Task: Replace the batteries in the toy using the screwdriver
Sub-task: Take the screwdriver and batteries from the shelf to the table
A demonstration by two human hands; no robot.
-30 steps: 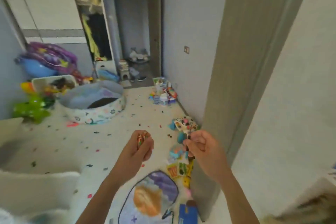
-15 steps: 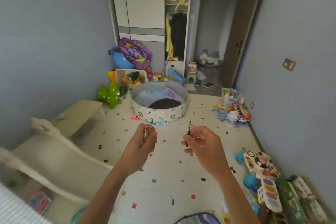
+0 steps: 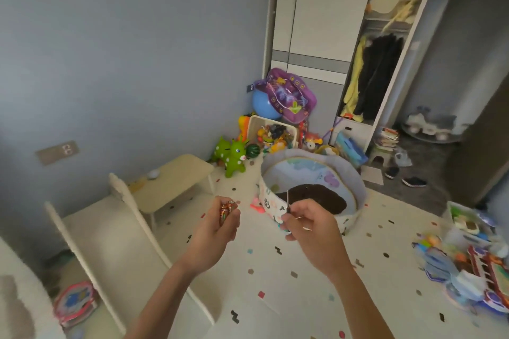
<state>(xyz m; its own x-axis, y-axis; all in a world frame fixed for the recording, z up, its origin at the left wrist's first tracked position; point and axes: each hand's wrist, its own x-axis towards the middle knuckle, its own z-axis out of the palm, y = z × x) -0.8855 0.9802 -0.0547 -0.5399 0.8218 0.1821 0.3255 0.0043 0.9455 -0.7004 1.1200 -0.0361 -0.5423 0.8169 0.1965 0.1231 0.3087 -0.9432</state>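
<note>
Both hands are raised in front of the camera over a cream floor mat point(image 3: 289, 270) scattered with small coloured flecks. The left hand point(image 3: 213, 231) is curled shut around a small bunch of batteries point(image 3: 227, 209), whose orange and metallic ends stick out above the fingers. The right hand point(image 3: 308, 224) is closed on a slim screwdriver point(image 3: 288, 202), pinched low on its dark handle so the thin shaft points straight up. The two hands are near each other but apart. Behind the screwdriver stands a round fabric play pen point(image 3: 278, 201) with a dark patch on its bottom. To the left sit a low cream table point(image 3: 176, 176) and, nearer the camera, a white slide-like piece of furniture point(image 3: 110, 234). A green spotted bouncy animal point(image 3: 234, 155) stands by the wall next to a bin of small toys point(image 3: 274, 133), with a blue ball point(image 3: 263, 106) and a purple inflatable point(image 3: 289, 96) behind it. At the far right edge lies a heap of colourful toys, among them a toy keyboard point(image 3: 487, 267); which toy takes the batteries cannot be told. An open wardrobe point(image 3: 330, 22) with hanging clothes fills the back wall.
</note>
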